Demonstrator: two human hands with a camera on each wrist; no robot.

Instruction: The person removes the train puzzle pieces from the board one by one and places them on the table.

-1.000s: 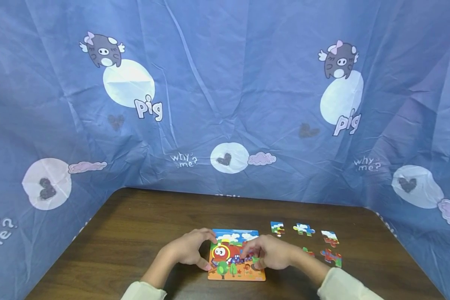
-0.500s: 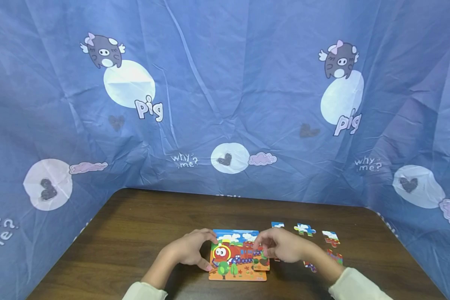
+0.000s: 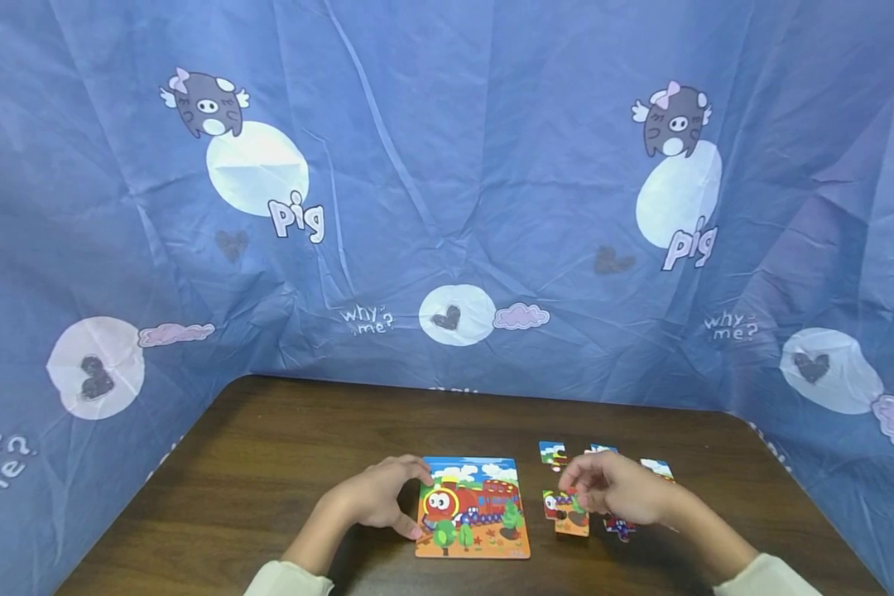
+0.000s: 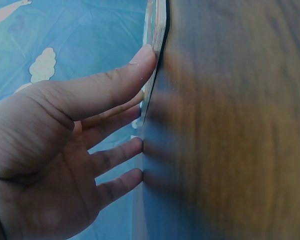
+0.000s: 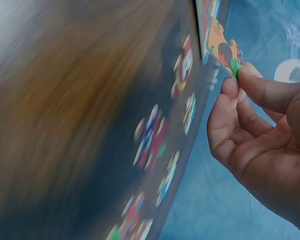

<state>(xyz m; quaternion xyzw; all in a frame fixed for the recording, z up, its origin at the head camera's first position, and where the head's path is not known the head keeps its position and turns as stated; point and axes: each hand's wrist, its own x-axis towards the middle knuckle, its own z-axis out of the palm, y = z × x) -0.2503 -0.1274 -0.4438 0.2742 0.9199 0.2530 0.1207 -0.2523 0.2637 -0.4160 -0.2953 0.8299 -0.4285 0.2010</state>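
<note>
A board with a cartoon train picture (image 3: 471, 507) lies flat on the table in the head view. My left hand (image 3: 380, 494) rests at its left side, thumb and forefinger touching the edge. Seen from the left wrist, the thumb presses the board's edge (image 4: 159, 30) while the other fingers extend fairly straight. To the right of the board, my right hand (image 3: 626, 490) pinches an orange jigsaw piece (image 3: 572, 521) between thumb and forefinger. The right wrist view has this piece (image 5: 222, 46) held up off the table, its tip under the thumb hidden.
Several loose jigsaw pieces lie around and beneath my right hand, among them a sky piece (image 3: 551, 452), a train-face piece (image 3: 549, 503) and a wheel piece (image 3: 621, 528). The brown table (image 3: 328, 422) ends at a blue printed curtain (image 3: 447, 207) behind and on both sides.
My right hand has lifted the jigsaw piece from over the board's lower right part and carried it right, towards the loose pieces. The left hand has stayed in place.
</note>
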